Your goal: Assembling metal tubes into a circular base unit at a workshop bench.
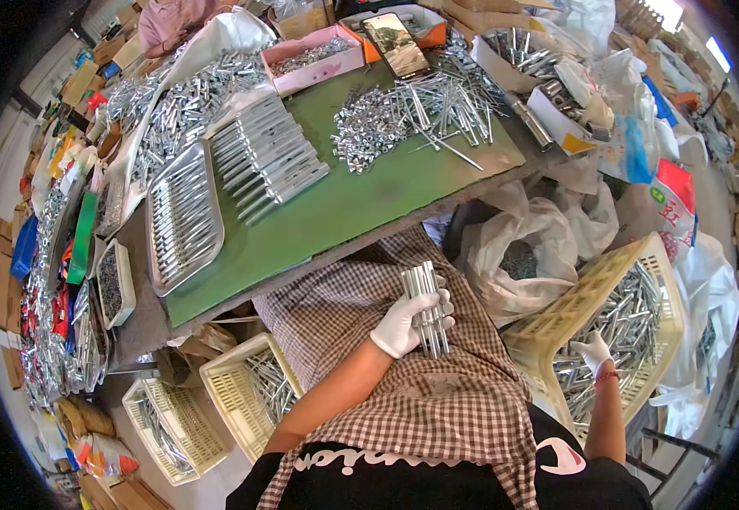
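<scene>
My left hand [409, 321], in a white glove, is closed around a bundle of slim silver metal tubes [432, 308] held upright over my checked apron [420, 399]. My right hand [592, 352], gloved too, reaches into a tilted cream plastic crate [544, 340] of loose metal tubes [629, 319]. Its fingers look spread among the tubes, with nothing visibly gripped. On the green tabletop [344, 212] ahead, a metal tray [184, 217] holds rows of rod-shaped parts. Beside it lies a neat row of silver tubes [269, 157].
Small metal sleeves [365, 127] and long thin bolts [450, 110] lie heaped at the table's far side, near a phone [395, 44] and a pink box [314, 61]. Two cream baskets [174, 433] stand lower left. An open white sack [518, 255] sits right of my lap.
</scene>
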`<action>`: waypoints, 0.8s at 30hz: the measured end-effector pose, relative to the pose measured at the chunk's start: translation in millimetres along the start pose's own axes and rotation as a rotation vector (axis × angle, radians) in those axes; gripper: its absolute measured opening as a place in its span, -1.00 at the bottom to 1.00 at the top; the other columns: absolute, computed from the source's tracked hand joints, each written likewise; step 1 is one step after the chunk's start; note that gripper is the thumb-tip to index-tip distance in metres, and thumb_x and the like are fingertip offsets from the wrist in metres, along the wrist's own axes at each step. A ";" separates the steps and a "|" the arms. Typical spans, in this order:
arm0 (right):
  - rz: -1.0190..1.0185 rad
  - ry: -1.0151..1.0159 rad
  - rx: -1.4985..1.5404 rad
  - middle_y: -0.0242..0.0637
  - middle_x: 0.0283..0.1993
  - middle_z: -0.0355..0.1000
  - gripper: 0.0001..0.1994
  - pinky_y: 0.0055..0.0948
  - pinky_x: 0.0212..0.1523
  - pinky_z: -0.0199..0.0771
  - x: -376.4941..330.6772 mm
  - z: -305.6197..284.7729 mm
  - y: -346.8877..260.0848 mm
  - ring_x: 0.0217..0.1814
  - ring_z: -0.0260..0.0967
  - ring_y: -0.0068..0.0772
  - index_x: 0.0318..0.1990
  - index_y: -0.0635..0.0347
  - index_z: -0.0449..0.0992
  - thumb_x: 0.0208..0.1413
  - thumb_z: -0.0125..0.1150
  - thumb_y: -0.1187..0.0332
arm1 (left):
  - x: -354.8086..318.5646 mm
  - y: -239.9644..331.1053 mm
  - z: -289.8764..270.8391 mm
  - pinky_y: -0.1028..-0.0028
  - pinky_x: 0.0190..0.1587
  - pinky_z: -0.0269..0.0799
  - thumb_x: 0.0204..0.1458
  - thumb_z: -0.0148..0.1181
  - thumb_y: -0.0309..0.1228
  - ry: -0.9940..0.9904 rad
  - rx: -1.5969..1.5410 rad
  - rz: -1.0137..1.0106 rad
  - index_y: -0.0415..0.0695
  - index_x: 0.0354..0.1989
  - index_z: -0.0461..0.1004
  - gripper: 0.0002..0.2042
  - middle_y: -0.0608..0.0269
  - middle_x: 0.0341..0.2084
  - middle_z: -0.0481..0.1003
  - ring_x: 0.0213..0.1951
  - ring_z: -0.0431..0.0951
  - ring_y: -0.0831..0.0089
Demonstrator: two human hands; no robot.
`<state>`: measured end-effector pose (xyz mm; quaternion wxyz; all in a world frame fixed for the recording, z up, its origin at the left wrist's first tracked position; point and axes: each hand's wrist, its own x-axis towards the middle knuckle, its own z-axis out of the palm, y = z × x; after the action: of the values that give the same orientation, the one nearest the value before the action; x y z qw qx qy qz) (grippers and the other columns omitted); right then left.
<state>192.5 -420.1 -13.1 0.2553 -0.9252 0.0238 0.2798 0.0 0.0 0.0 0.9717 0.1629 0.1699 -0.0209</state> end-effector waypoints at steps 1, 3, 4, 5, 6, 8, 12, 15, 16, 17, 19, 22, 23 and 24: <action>0.017 0.015 -0.011 -0.10 -0.14 0.47 -0.54 -0.39 -0.10 0.38 -2.8 -0.4 -9.2 -0.15 0.41 -0.31 -0.01 0.32 0.36 -0.11 0.28 0.39 | -1.9 1.6 2.4 0.23 -0.12 0.53 0.08 0.10 -0.45 -0.002 0.026 0.015 -0.12 0.08 0.24 -0.62 0.21 -0.20 0.45 -0.17 0.52 0.33; 0.041 0.033 -0.033 -0.16 -0.20 0.48 -0.62 -0.42 -0.13 0.38 -1.4 -6.5 7.2 -0.17 0.40 -0.36 -0.09 0.35 0.41 -0.11 0.26 0.43 | -6.9 -5.9 8.4 0.23 -0.12 0.53 0.08 0.10 -0.46 -0.005 0.039 0.026 -0.12 0.08 0.25 -0.63 0.22 -0.20 0.46 -0.17 0.52 0.35; -0.009 0.092 0.034 -0.19 -0.25 0.47 -0.65 -0.43 -0.14 0.38 10.6 -3.0 35.7 -0.19 0.39 -0.37 -0.13 0.35 0.42 -0.12 0.25 0.43 | -7.0 -5.4 10.8 0.24 -0.13 0.53 0.08 0.09 -0.46 -0.025 0.049 0.016 -0.12 0.07 0.25 -0.63 0.23 -0.21 0.45 -0.17 0.52 0.35; -0.064 0.149 0.100 -0.22 -0.30 0.47 -0.68 -0.45 -0.15 0.38 24.2 -0.5 60.7 -0.22 0.37 -0.39 -0.17 0.36 0.43 -0.12 0.25 0.42 | -5.8 -4.0 11.3 0.24 -0.13 0.53 0.08 0.08 -0.46 -0.044 0.060 0.013 -0.12 0.07 0.25 -0.64 0.23 -0.22 0.45 -0.17 0.52 0.36; -0.106 0.137 0.178 -0.28 -0.34 0.43 -0.73 -0.47 -0.20 0.36 31.8 -1.5 74.5 -0.29 0.33 -0.43 -0.20 0.33 0.44 -0.07 0.18 0.39 | -5.7 -4.3 11.3 0.24 -0.13 0.53 0.08 0.08 -0.46 -0.045 0.060 0.016 -0.12 0.07 0.25 -0.64 0.23 -0.22 0.45 -0.17 0.52 0.36; -0.079 0.241 0.369 -0.31 -0.35 0.41 -0.76 -0.49 -0.22 0.34 43.5 -3.2 96.7 -0.32 0.31 -0.44 -0.22 0.33 0.44 -0.04 0.12 0.39 | -4.7 -3.8 11.3 0.26 -0.14 0.52 0.08 0.08 -0.47 -0.091 0.047 -0.008 -0.12 0.07 0.25 -0.64 0.25 -0.23 0.45 -0.18 0.51 0.37; -0.133 0.538 0.524 -0.42 -0.42 0.30 -0.83 -0.54 -0.30 0.26 43.1 -16.2 89.3 -0.39 0.20 -0.55 -0.26 0.27 0.44 0.03 -0.05 0.44 | -4.6 -3.6 10.7 0.30 -0.15 0.51 0.08 0.08 -0.46 -0.099 0.065 0.013 -0.12 0.07 0.25 -0.64 0.27 -0.24 0.44 -0.19 0.51 0.39; -0.344 0.773 0.634 -0.46 -0.41 0.27 -0.86 -0.62 -0.38 0.18 5.2 -39.4 1.6 -0.43 0.10 -0.66 -0.27 0.25 0.43 0.06 -0.08 0.49 | -4.2 -1.2 9.7 0.32 -0.17 0.50 0.08 0.09 -0.45 -0.098 0.037 0.079 -0.11 0.06 0.26 -0.65 0.28 -0.23 0.44 -0.19 0.51 0.41; -0.383 0.723 0.648 -0.46 -0.39 0.28 -0.86 -0.64 -0.40 0.18 -14.8 -46.3 -40.1 -0.44 0.10 -0.68 -0.26 0.26 0.42 0.06 -0.08 0.50 | -5.4 1.3 11.5 0.33 -0.17 0.52 0.08 0.10 -0.46 -0.094 0.003 0.087 -0.12 0.04 0.27 -0.66 0.27 -0.24 0.45 -0.20 0.52 0.41; -0.421 0.674 0.661 -0.46 -0.38 0.28 -0.86 -0.66 -0.41 0.18 -36.4 -50.6 -81.5 -0.45 0.11 -0.69 -0.25 0.27 0.42 0.07 -0.08 0.52 | -6.0 2.5 14.9 0.35 -0.17 0.53 0.07 0.12 -0.47 -0.092 -0.031 0.093 -0.13 0.01 0.29 -0.68 0.27 -0.25 0.46 -0.22 0.52 0.42; -0.477 0.479 0.623 -0.44 -0.36 0.29 -0.84 -0.66 -0.46 0.21 -65.7 -48.9 -143.1 -0.48 0.12 -0.72 -0.23 0.27 0.43 0.05 -0.06 0.54 | -5.4 4.1 26.0 0.35 -0.16 0.54 0.08 0.11 -0.48 -0.081 -0.022 0.100 -0.13 0.00 0.30 -0.70 0.27 -0.26 0.46 -0.23 0.53 0.41; -0.685 0.121 0.426 -0.44 -0.41 0.33 -0.88 -0.65 -0.48 0.27 -94.9 -8.4 -220.0 -0.48 0.22 -0.69 -0.26 0.24 0.47 0.04 0.05 0.53 | -4.5 -0.1 35.5 0.29 -0.10 0.54 0.13 0.08 -0.45 -0.015 -0.035 0.153 -0.13 -0.01 0.31 -0.74 0.25 -0.22 0.48 -0.20 0.53 0.38; -0.733 0.015 0.349 -0.44 -0.43 0.33 -0.92 -0.67 -0.51 0.25 -103.4 9.7 -240.8 -0.51 0.22 -0.69 -0.30 0.22 0.48 0.04 0.10 0.52 | -5.4 -1.2 41.1 0.29 -0.10 0.54 0.13 0.08 -0.45 -0.014 -0.043 0.159 -0.13 -0.01 0.31 -0.74 0.25 -0.22 0.48 -0.20 0.53 0.38; -0.891 -0.068 0.279 -0.35 -0.38 0.40 -0.89 -0.57 -0.39 0.35 -108.4 29.3 -257.5 -0.42 0.33 -0.54 -0.27 0.24 0.50 0.02 0.14 0.50 | -6.9 -2.1 48.4 0.29 -0.07 0.52 0.14 0.07 -0.42 0.024 -0.068 0.194 -0.12 0.00 0.31 -0.74 0.23 -0.20 0.47 -0.17 0.53 0.37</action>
<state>134.5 -193.0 141.7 0.4732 -0.7923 -0.3469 0.1673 8.9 -17.8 44.7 0.9720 0.1456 0.1656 0.0812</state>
